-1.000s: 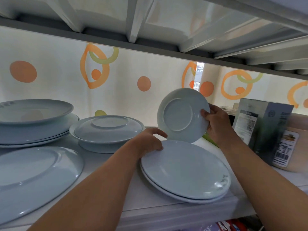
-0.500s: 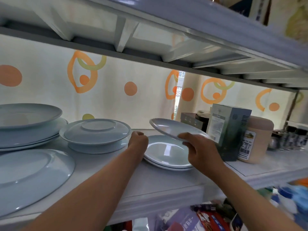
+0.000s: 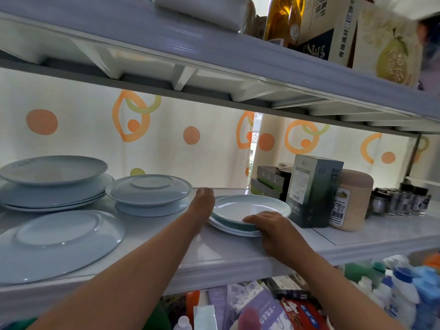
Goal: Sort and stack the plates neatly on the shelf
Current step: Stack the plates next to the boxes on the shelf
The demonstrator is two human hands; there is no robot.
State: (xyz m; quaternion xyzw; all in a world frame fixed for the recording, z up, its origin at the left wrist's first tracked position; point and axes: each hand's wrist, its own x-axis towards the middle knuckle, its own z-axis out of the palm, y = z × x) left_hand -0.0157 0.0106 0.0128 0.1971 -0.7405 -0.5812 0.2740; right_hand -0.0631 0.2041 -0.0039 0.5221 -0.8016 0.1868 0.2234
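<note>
Small plate sits level, face up, atop the stack. Right hand grasps its near rim; left hand meets the stack's left edge, fingers' state unclear.

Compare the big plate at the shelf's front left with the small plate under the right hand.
The big plate is wider than the small plate. The big plate lies alone, seemingly face down; the small plate sits face up atop a stack. The right hand holds only the small plate. Both are round and pale blue.
</note>
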